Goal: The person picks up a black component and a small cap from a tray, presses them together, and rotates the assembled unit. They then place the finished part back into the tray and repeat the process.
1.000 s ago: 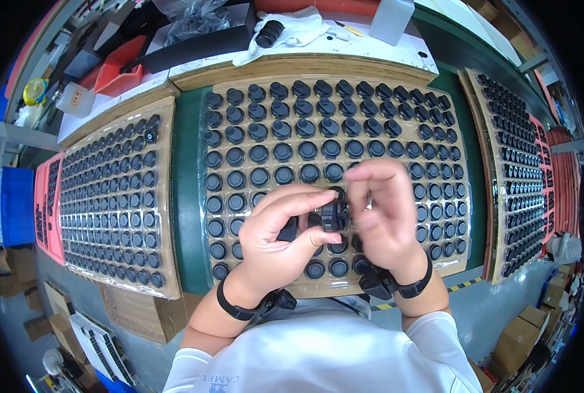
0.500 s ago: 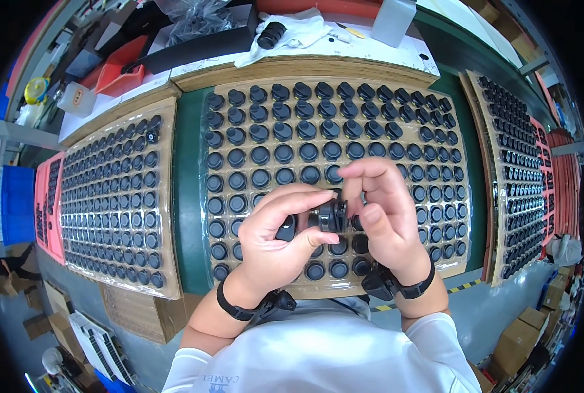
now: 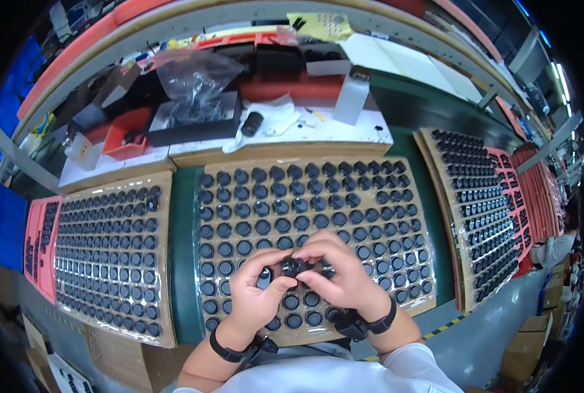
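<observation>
Above the middle tray (image 3: 413, 304), both hands meet on a black, ribbed cylindrical part (image 3: 293, 266) that looks like a lens barrel. My left hand (image 3: 256, 288) grips one end between thumb and fingers. From the other side, my right hand (image 3: 339, 274) pinches the part with its thumb and fingertips, which hide much of it. Under the hands, the clear plastic tray holds rows of black round parts (image 3: 262, 226), taller ones in the far rows and flatter ones nearer me. One pocket in a far row shows no part.
More filled trays stand at the left (image 3: 165, 275) and right (image 3: 429, 164). Behind, a white bench (image 3: 220, 143) carries an orange bin (image 3: 123, 141), a black box with a clear bag (image 3: 200, 92), a white cloth (image 3: 279, 116), another black barrel (image 3: 252, 123) and a translucent bottle (image 3: 352, 99).
My right hand's spread fingers have closed onto the cylindrical part, beside my left hand. The view has tipped upward, so the trays appear lower and more of the bench shows.
</observation>
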Tool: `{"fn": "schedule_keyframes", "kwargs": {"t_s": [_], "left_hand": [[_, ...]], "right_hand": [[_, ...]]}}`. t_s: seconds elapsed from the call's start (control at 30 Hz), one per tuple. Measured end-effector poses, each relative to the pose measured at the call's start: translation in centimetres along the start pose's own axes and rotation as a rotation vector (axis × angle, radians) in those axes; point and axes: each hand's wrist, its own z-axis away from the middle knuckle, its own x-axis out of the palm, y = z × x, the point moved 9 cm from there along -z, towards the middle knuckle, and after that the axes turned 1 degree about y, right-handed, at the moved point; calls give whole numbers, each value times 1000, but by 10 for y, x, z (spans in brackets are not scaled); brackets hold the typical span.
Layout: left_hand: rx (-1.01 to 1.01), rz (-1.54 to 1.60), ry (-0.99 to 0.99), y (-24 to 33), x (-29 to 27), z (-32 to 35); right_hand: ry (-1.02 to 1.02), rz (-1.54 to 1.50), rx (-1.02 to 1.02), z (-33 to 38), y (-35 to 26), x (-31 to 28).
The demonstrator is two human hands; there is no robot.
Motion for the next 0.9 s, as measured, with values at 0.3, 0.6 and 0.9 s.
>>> {"fn": "schedule_keyframes", "kwargs": {"t_s": [0.3,0.6,0.9], "left_hand": [[-31,44,42,-11,0,1],[-75,107,71,-18,0,0],[-45,89,26,-9,6,1]], "right_hand": [[-10,62,30,-4,-1,2],[-39,188,39,-8,-15,-1],[-124,302,99,-7,-28,-4]]}}
